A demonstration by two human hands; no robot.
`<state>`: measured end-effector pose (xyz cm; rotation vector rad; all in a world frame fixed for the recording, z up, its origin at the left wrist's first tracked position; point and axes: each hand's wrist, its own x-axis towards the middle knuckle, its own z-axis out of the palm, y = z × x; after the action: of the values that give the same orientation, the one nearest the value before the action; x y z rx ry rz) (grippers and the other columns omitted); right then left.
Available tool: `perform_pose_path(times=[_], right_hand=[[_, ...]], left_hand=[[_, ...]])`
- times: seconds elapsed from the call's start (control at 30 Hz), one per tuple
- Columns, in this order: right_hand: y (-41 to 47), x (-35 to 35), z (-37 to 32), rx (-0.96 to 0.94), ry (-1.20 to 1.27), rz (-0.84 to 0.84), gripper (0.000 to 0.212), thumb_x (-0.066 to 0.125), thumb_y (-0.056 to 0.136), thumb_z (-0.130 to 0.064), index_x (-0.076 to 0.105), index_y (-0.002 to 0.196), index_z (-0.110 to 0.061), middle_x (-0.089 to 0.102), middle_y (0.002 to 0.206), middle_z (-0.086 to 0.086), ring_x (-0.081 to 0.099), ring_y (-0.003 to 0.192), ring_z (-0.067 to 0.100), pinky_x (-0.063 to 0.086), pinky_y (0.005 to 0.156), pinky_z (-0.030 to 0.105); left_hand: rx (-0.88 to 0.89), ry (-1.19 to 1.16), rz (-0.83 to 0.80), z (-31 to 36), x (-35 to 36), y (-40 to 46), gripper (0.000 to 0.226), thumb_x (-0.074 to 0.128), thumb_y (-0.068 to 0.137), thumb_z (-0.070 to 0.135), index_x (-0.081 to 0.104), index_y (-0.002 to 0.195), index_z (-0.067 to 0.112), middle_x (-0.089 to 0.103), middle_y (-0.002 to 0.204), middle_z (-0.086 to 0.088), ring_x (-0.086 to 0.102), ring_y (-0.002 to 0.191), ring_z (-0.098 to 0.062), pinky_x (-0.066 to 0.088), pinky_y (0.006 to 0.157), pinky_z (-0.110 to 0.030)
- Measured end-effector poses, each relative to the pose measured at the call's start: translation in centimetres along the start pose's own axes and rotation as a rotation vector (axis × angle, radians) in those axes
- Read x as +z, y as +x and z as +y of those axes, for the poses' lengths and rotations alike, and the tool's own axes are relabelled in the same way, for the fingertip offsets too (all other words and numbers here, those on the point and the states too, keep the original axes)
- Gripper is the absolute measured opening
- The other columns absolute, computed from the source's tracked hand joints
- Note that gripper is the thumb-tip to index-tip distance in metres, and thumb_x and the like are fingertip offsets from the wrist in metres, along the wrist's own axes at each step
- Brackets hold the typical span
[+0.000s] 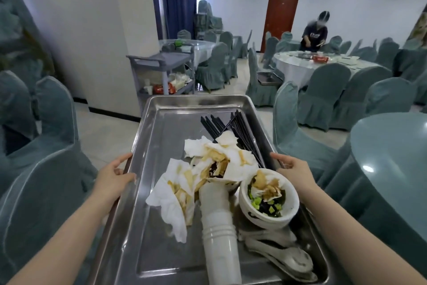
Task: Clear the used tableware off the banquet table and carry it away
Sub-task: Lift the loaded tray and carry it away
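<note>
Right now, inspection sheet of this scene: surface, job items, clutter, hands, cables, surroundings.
Surface: steel tray, held up between both hands, far end bare.
Job's things: black chopsticks at far right; stacked white bowls with food scraps; stack of white cups lying on its side; white spoons at near right.
Clutter: soiled napkins over the middle.
Hands: left hand grips the left rim; right hand grips the right rim.
Cables: nothing seen.
Surroundings: grey service cart ahead; covered chairs; round table with a person beside it.
</note>
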<state>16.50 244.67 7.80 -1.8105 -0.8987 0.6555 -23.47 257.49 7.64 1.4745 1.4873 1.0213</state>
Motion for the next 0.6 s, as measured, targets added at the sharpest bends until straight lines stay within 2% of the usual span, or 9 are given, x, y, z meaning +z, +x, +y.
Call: perform_pose_path(times=[0.1,0.2,0.3,0.37,0.47,0.6], right_hand=[[7.3,2.4,-0.9,-0.002,-0.018,-0.048,0.058,0.057,0.073,0.006,0.067,0.117,-0.03,0.064,0.087,0.007,0.054,0.044,-0.004,0.042,0.042,0.011],[14.3,5.1,-2.2,-0.022,-0.04,-0.099,0.056,0.057,0.075,0.006,0.066,0.12,-0.026,0.064,0.095,0.01,0.058,0.043,-0.001,0.044,0.042,0.013],[20.2,8.7,-3.0,-0.027,-0.055,-0.129,0.056,0.057,0.076,0.005,0.066,0.12,-0.028,0.065,0.109,0.013,0.064,0.054,0.0,0.045,0.044,0.01],[24.4,11.3,-3.5,-0.014,-0.041,-0.148,0.055,0.058,0.076,0.005,0.066,0.118,-0.03,0.065,0.114,0.014,0.066,0.059,0.003,0.047,0.045,0.011],[31.2,15.6,-4.7,-0.008,-0.04,-0.145,0.055,0.058,0.076,0.004,0.066,0.119,-0.029,0.066,0.112,0.015,0.061,0.049,-0.007,0.044,0.042,0.01],[39.5,20.7,-6.6,0.008,-0.024,-0.126,0.056,0.058,0.075,0.005,0.067,0.119,-0.027,0.067,0.111,0.015,0.059,0.049,-0.011,0.042,0.042,0.009]], left_hand=[[-0.021,-0.027,0.034,-0.3,1.8,5.5,0.063,0.066,0.08,-0.006,0.056,0.127,0.035,0.065,0.067,-0.001,0.055,0.053,-0.011,0.047,0.048,-0.018],[-0.028,0.006,0.109,-0.3,3.0,11.1,0.063,0.068,0.079,-0.004,0.057,0.129,0.032,0.056,0.069,0.005,0.048,0.06,-0.008,0.041,0.046,-0.006],[-0.033,0.031,0.167,-0.6,3.8,16.6,0.061,0.068,0.077,-0.005,0.059,0.127,0.029,0.049,0.065,0.007,0.046,0.054,-0.003,0.033,0.04,0.0],[-0.029,0.034,0.183,-0.9,4.3,20.9,0.06,0.069,0.077,-0.004,0.06,0.126,0.029,0.051,0.064,0.005,0.047,0.052,-0.005,0.033,0.039,-0.001],[-0.04,0.066,0.189,-1.5,5.0,28.7,0.057,0.069,0.078,-0.001,0.06,0.126,0.028,0.046,0.058,0.002,0.042,0.045,-0.009,0.032,0.037,-0.006],[-0.081,0.036,0.122,-1.3,5.8,39.8,0.06,0.068,0.08,0.0,0.057,0.13,0.031,0.064,0.071,-0.005,0.058,0.057,-0.019,0.048,0.05,-0.017]])
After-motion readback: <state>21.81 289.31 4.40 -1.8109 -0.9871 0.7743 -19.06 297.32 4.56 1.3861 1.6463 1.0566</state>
